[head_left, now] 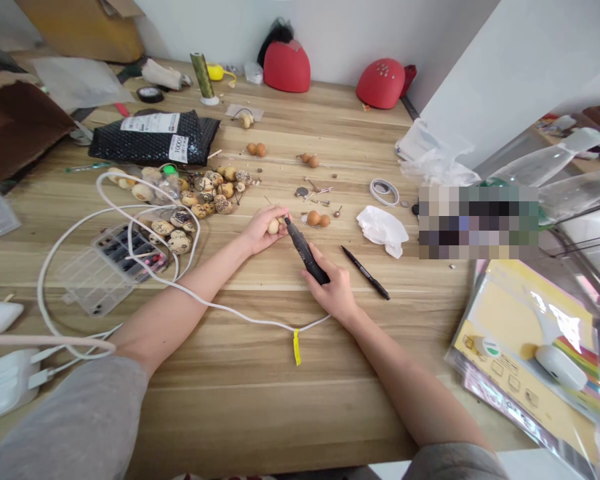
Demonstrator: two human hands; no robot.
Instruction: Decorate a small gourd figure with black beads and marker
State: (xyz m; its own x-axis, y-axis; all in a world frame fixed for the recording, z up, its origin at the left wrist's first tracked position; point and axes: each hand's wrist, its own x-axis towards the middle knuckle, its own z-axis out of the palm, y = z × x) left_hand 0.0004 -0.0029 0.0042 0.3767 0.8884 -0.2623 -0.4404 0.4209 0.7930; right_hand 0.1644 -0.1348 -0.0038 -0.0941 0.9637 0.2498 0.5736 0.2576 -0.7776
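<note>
My left hand (pixel 261 229) is closed around a small tan gourd (pixel 274 226) near the middle of the wooden table (pixel 260 387). My right hand (pixel 333 287) grips a black pen-shaped engraving tool (pixel 305 253), and its tip touches the gourd. A white cable (pixel 130 267) with a yellow tag (pixel 297 347) runs from the tool's rear across the table to the left. Two more small orange gourds (pixel 318 219) lie just right of the tool tip.
A pile of carved gourds (pixel 200 200) and a clear bit case (pixel 115 263) lie left. A black pen (pixel 365 272), crumpled tissue (pixel 383 229), tape roll (pixel 384 191), black padded bag (pixel 155 138), two red helmets (pixel 286 67) and plastic folders (pixel 525 353) surround.
</note>
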